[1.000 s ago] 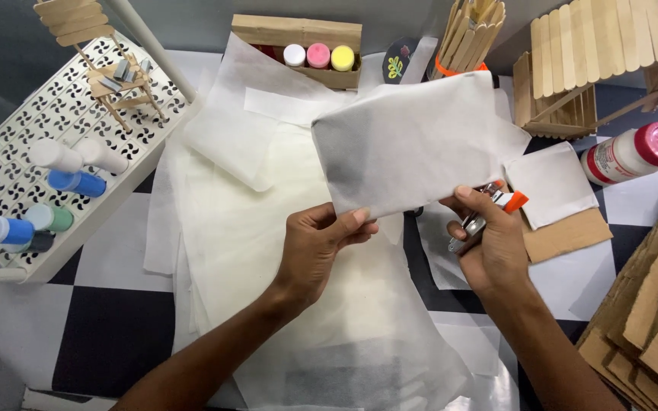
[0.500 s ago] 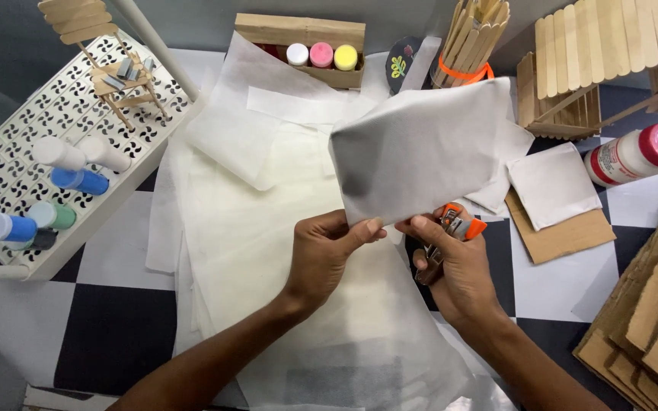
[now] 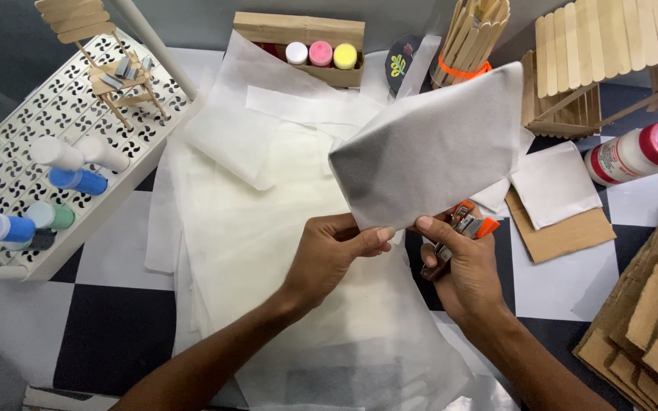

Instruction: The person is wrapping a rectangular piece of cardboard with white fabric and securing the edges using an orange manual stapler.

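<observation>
Holding the folded white sheet (image 3: 432,144) by its lower edge, you had both hands meeting just below it. Your left hand (image 3: 329,255) pinched the sheet's bottom corner between thumb and fingers, closed firmly on the paper. Your right hand (image 3: 462,266) was closed around a small orange-and-metal stapler (image 3: 458,236), while its thumb also pressed the sheet's lower edge beside the left thumb.

The sheet rose up and away from both grips, leaning toward your right; its long axis ran from the lower-left corner at your thumbs to the upper-right corner near the bundle of craft sticks (image 3: 470,34). The stapler lay just under the sheet's bottom edge, to the right of the pinch, its long axis slanted from lower left to upper right. Whether its mouth already straddled the paper could not be told. Of the two hands, your right was the nearer to the stapler and your left the nearer to the sheet's free corner.

Beneath your hands lay a spread of loose white tissue sheets (image 3: 268,259) on the checkered table (image 3: 108,327). Well apart to your right stood a glue bottle with a pink cap (image 3: 637,152), lying on its side.
</observation>
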